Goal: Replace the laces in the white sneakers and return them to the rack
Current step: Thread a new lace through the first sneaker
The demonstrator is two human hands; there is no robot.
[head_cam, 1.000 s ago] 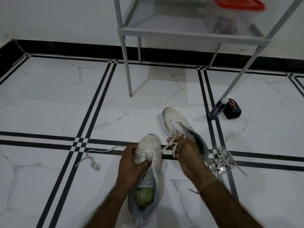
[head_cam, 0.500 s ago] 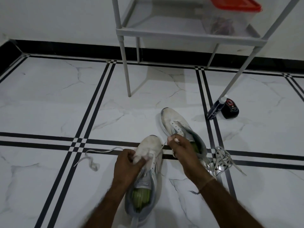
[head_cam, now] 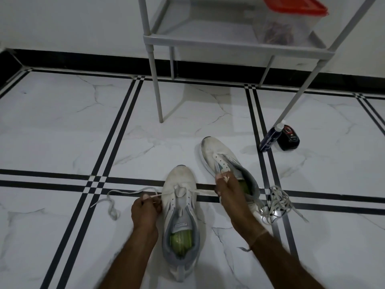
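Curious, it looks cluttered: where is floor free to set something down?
Free: tiles left of the rack leg, past the trailing lace. Crowded: right of the far sneaker, by the lace pile, bottle and black container.

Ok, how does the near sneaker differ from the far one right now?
The near sneaker has a lace through its front eyelets, its ends pinched by the left hand and right hand; the far sneaker has bare eyelets. The near sneaker points straight ahead; the far sneaker's toe angles left. Both are white, scuffed, green inside, and on the floor.
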